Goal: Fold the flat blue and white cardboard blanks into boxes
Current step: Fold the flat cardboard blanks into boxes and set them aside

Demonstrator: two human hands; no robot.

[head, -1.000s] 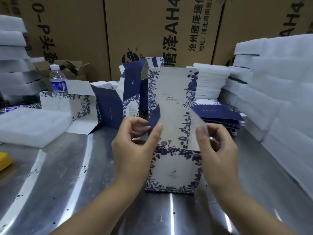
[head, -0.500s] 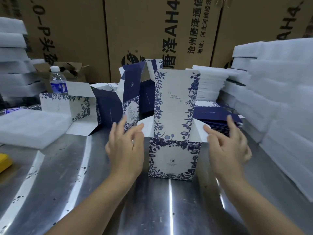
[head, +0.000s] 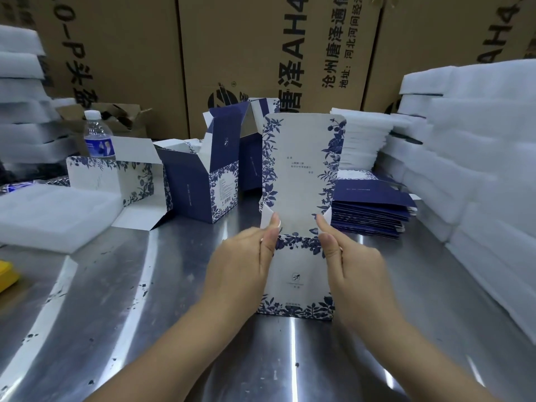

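Observation:
A blue and white floral box (head: 295, 277) stands upright on the steel table in front of me, its tall lid flap (head: 301, 172) raised behind it. My left hand (head: 246, 262) grips the box's left top edge, thumb on the white side flap. My right hand (head: 351, 265) holds the right top edge the same way. A stack of flat dark blue blanks (head: 374, 210) lies to the right. Two folded boxes with open lids, one dark blue (head: 197, 184) and one white (head: 116, 181), stand to the left.
White foam sheets are piled at the right (head: 478, 158), at the back (head: 362, 140) and at the left (head: 52, 213). A water bottle (head: 98, 137) stands at the back left. Large brown cartons (head: 261, 53) wall off the back. A yellow object (head: 7, 274) sits at the left edge.
Both hands had pulled away to the box's sides half a second ago; now they have closed back in and grip its top edges, pressing the side flaps inward.

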